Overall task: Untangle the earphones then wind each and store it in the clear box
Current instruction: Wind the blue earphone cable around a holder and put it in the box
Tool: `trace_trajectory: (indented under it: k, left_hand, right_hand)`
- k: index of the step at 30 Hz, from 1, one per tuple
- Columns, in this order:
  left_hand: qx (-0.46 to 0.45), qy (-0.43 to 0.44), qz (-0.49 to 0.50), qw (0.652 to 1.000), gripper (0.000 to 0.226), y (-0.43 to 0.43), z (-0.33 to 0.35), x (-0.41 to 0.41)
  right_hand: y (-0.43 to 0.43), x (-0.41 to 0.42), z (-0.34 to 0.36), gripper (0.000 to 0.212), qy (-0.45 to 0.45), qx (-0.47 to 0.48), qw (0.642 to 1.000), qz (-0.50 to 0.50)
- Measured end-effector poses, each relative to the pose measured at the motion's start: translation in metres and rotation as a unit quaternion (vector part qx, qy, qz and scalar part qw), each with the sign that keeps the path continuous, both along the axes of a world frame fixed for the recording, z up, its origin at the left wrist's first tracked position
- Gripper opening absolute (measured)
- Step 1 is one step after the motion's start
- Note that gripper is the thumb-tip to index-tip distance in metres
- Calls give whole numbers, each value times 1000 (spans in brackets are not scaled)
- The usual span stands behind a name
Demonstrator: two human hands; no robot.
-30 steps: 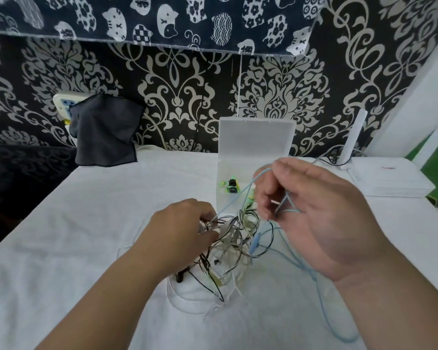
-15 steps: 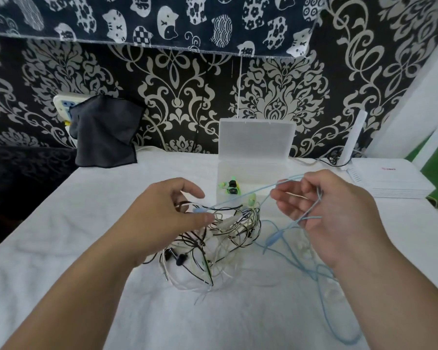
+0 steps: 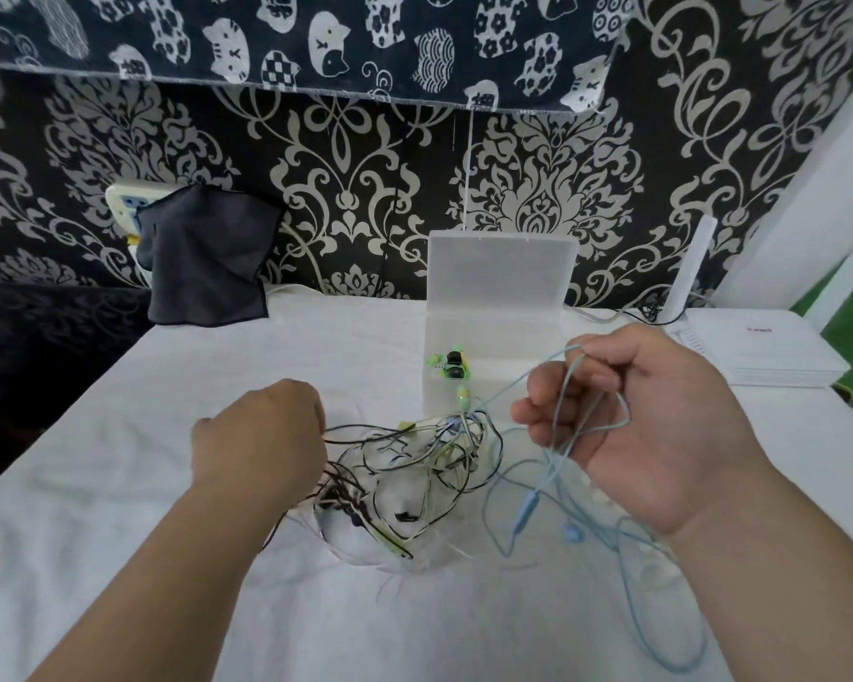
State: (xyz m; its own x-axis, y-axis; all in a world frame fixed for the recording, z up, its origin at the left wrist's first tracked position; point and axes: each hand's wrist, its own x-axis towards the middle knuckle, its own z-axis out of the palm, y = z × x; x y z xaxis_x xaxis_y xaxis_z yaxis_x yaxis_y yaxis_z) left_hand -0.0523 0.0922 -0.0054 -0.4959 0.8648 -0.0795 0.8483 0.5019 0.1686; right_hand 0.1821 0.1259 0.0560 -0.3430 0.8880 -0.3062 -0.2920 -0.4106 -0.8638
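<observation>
The right hand [image 3: 661,425] holds loops of the blue earphone cable [image 3: 529,509], fingers curled round it. The left hand [image 3: 262,435] has dropped onto the tangle [image 3: 414,460] at its fingertips; I cannot tell whether those fingers grip. The blue cable looks nearly free. The clear box [image 3: 513,381] stands open just beyond the fingers.

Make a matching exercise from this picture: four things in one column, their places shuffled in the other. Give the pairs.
1. light blue earphone cable
2. green and black earphones
3. dark grey cloth
4. flat white router

A. inside the clear plastic box
B. back left, over the wall socket
C. looped in the right hand
D. far right, beyond that hand

Pairs: 1-C, 2-A, 3-B, 4-D
</observation>
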Motion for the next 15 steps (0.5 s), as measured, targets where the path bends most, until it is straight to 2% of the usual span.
trace_trajectory:
  k: [2, 3, 4, 6, 7, 9, 12, 15]
  left_hand:
    - [2, 116, 2, 993, 31, -1, 4, 3]
    - [25, 135, -9, 991, 33, -1, 4, 5]
    - [71, 113, -36, 990, 36, 1, 3, 8]
    - [169, -39, -123, 977, 44, 4, 0, 14]
    - [186, -129, -168, 959, 48, 4, 0, 21]
    - [147, -249, -251, 924, 52, 3, 2, 36]
    - [98, -297, -309, 898, 35, 2, -5, 48]
    - [115, -347, -267, 891, 7, 2, -3, 50]
  right_hand:
    - [3, 1, -8, 37, -110, 55, 992, -31]
    - [3, 0, -11, 34, -156, 87, 983, -47]
    - [3, -1, -13, 28, -177, 108, 977, -54]
    - [1, -4, -13, 23, -162, 126, 978, -22]
    - [-1, -6, -13, 24, -145, 134, 980, 7]
    - [-4, -9, -11, 25, -118, 154, 979, 63]
    - [-5, -8, -10, 26, -52, 167, 981, 87]
    - [-1, -4, -11, 21, 7, 158, 986, 45]
